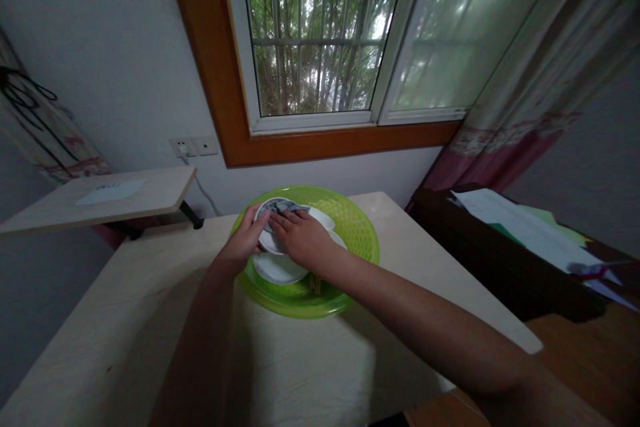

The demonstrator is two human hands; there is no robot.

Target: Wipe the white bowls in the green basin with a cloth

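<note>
My left hand grips the left rim of a small white bowl, its thumb over the edge. The bowl is tilted towards me above a round green plastic basket. My right hand reaches across and presses a dark grey patterned cloth against the inside of the bowl, fingers together over it. Below the bowl, a white dish lies in the basket. Another white dish shows behind my right hand, partly hidden. Small yellowish pieces lie near the basket's front, under my right wrist.
The basket stands on a pale wooden table against the wall. A raised shelf on black legs is at the left. Papers lie on dark furniture at the right. A window and a wall socket are behind.
</note>
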